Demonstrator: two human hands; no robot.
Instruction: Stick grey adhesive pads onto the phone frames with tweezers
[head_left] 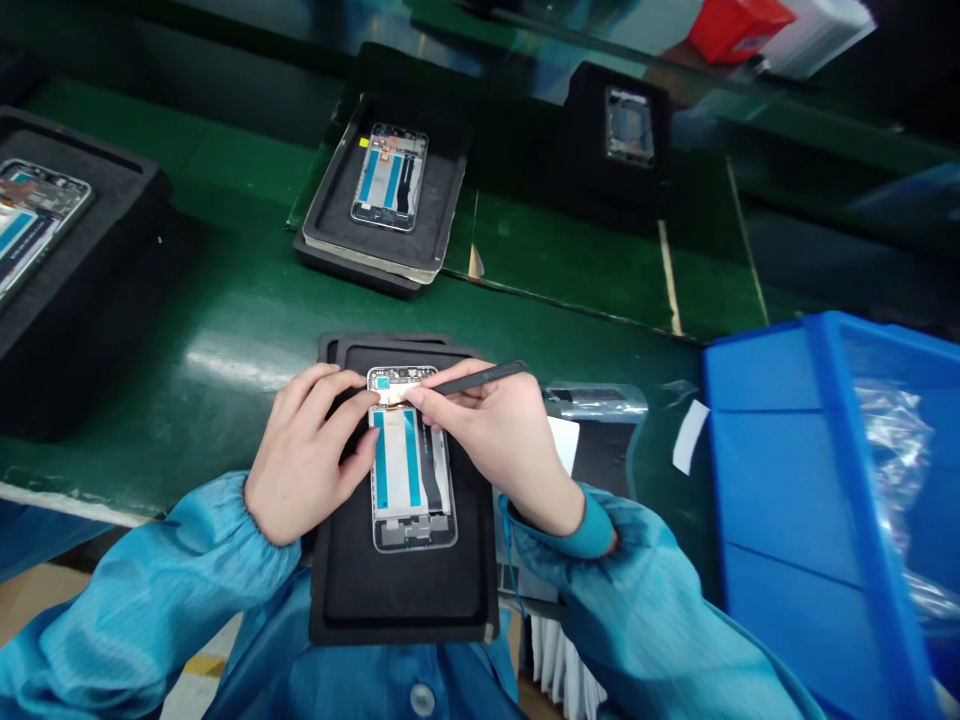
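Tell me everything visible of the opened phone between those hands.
The phone lies on the black tray, innards bare within a pale rim. Two blue strips run lengthwise on a silvery panel, a black strip to their right; metallic-looking grey parts sit at the near end, a small blue square at the far end. The left hand touches its left edge; the right hand holds a black tool at its far end, contact unclear.
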